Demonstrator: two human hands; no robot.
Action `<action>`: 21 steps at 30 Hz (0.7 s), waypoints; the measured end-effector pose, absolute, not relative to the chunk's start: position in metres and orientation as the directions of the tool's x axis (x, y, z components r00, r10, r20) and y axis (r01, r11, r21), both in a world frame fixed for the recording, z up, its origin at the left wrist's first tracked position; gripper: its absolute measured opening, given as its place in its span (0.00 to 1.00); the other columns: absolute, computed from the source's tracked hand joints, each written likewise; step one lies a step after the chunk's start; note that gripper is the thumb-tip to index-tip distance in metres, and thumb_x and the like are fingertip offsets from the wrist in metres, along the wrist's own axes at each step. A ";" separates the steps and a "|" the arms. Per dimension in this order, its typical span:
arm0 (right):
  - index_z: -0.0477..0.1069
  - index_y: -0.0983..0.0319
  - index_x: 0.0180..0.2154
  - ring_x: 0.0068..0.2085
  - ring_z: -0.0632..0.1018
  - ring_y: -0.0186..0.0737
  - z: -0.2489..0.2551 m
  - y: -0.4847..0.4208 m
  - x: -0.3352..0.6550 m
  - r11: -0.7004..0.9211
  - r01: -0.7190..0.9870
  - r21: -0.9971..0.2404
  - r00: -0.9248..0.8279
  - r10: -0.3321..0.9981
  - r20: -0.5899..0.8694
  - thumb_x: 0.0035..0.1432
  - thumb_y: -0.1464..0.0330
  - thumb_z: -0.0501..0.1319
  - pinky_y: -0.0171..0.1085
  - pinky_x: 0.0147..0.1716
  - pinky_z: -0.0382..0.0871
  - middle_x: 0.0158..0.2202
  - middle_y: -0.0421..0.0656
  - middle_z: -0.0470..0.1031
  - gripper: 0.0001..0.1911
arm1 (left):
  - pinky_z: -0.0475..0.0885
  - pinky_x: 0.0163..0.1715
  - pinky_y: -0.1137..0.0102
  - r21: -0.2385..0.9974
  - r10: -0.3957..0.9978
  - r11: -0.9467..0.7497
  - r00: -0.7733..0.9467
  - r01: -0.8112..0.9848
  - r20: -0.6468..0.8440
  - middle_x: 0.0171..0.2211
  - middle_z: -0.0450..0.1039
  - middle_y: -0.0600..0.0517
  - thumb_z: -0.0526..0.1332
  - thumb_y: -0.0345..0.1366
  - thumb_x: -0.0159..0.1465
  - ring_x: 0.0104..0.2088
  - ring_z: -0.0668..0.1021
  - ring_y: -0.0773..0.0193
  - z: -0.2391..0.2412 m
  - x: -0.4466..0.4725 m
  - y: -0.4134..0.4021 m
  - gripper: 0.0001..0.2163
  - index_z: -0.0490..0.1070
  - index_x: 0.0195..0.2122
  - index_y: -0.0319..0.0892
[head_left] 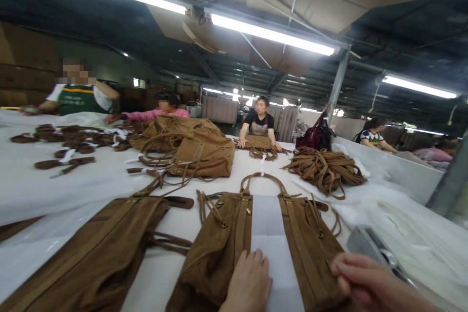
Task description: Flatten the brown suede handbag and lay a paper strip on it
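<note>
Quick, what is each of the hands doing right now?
Left hand: open, lying flat on the brown bag beside its white strip.
Right hand: fingers curled at the bag's right edge; whether it grips cannot be told.

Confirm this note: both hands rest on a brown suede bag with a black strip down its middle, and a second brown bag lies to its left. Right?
Not quite. The head view shows the strip on the brown suede bag is white, not black. The left hand and right hand do rest on it, and the second brown bag lies to its left.
</note>
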State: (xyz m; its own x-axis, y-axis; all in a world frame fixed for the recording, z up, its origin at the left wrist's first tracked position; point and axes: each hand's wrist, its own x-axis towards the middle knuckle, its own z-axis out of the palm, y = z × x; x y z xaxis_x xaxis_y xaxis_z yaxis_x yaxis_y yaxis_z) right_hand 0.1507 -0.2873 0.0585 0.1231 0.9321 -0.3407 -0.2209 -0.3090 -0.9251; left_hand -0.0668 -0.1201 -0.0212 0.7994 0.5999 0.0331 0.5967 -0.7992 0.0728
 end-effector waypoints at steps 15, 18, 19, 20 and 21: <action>0.69 0.62 0.36 0.19 0.61 0.23 -0.039 -0.087 0.095 -0.308 -0.199 -0.930 0.176 0.923 -0.343 0.45 0.58 0.67 0.25 0.14 0.40 0.30 0.41 0.76 0.18 | 0.58 0.59 0.49 0.098 0.565 -0.811 0.816 0.577 -0.123 0.53 0.69 0.34 0.56 0.43 0.65 0.56 0.68 0.45 -0.009 -0.055 -0.110 0.22 0.68 0.56 0.32; 0.69 0.62 0.38 0.18 0.61 0.23 -0.039 -0.087 0.097 -0.301 -0.189 -0.935 0.172 0.927 -0.333 0.45 0.57 0.66 0.26 0.14 0.40 0.31 0.41 0.77 0.20 | 0.53 0.61 0.51 0.083 0.530 -0.834 0.834 0.546 -0.153 0.53 0.69 0.35 0.56 0.43 0.65 0.58 0.65 0.45 0.000 -0.054 -0.107 0.22 0.69 0.55 0.32; 0.69 0.62 0.38 0.18 0.61 0.23 -0.039 -0.086 0.097 -0.298 -0.191 -0.935 0.173 0.928 -0.331 0.44 0.57 0.66 0.26 0.14 0.40 0.31 0.42 0.77 0.21 | 0.53 0.61 0.51 0.089 0.524 -0.837 0.837 0.540 -0.156 0.53 0.69 0.35 0.56 0.43 0.65 0.58 0.65 0.45 0.001 -0.054 -0.107 0.22 0.69 0.55 0.32; 0.69 0.62 0.39 0.18 0.61 0.23 -0.040 -0.086 0.098 -0.295 -0.198 -0.935 0.173 0.928 -0.330 0.44 0.57 0.66 0.26 0.14 0.40 0.32 0.42 0.77 0.21 | 0.54 0.60 0.51 0.101 0.522 -0.835 0.838 0.540 -0.160 0.52 0.70 0.35 0.56 0.43 0.64 0.58 0.65 0.45 0.001 -0.054 -0.106 0.22 0.69 0.54 0.32; 0.69 0.62 0.39 0.18 0.62 0.23 -0.041 -0.085 0.098 -0.294 -0.208 -0.933 0.171 0.928 -0.331 0.44 0.57 0.66 0.26 0.14 0.40 0.33 0.42 0.77 0.21 | 0.55 0.59 0.51 0.117 0.525 -0.830 0.835 0.545 -0.162 0.52 0.70 0.35 0.56 0.42 0.64 0.57 0.66 0.45 0.000 -0.054 -0.106 0.22 0.69 0.54 0.32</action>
State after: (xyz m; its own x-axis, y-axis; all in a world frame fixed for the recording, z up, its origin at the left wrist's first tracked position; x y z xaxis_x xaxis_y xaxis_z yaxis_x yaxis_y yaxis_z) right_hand 0.0982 -0.0850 -0.0405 0.1713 0.9281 -0.3307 -0.2081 -0.2940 -0.9329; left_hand -0.0545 -0.1061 0.0002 0.8354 0.5252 -0.1618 0.5447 -0.8304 0.1170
